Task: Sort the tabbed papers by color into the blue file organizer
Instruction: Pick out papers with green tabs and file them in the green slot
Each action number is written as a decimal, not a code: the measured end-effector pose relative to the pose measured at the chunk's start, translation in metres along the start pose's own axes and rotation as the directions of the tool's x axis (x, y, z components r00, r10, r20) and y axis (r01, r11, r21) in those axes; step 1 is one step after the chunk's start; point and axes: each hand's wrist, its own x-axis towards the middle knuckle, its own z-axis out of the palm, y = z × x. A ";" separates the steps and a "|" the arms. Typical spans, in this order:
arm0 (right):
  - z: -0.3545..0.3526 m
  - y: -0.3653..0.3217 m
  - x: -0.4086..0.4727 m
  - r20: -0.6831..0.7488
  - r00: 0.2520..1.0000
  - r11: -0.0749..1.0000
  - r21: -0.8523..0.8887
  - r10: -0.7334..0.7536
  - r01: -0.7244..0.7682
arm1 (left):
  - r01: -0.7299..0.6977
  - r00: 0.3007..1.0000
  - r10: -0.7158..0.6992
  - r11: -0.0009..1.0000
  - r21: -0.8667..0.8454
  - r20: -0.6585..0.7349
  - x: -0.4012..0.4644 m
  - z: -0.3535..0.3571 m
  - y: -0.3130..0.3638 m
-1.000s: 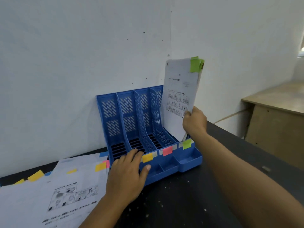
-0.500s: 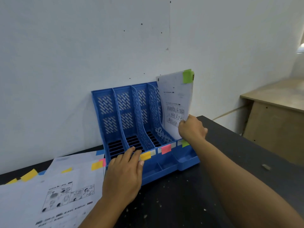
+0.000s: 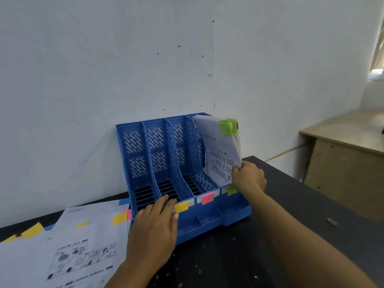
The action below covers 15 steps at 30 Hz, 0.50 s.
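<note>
A blue file organizer with four upright slots stands against the white wall on a dark table. Colour labels run along its front: yellow, pink, green. My right hand grips the lower edge of white papers with green tabs, which stand in the rightmost slot, above the green label. My left hand rests flat on the organizer's front left edge. Loose papers with yellow, pink and blue tabs lie spread on the table to the left.
The dark table is speckled with pale flecks. A wooden desk stands to the right, across a gap. A small grey object lies on the table at the right.
My right hand has lowered the green-tabbed papers down into the rightmost slot. My left hand has stayed on the organizer's front.
</note>
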 end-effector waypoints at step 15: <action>-0.006 0.000 0.010 -0.030 1.000 0.981 0.193 -0.005 0.011 | 0.001 1.000 -0.001 1.000 0.000 -0.017 -0.001 0.001 0.000</action>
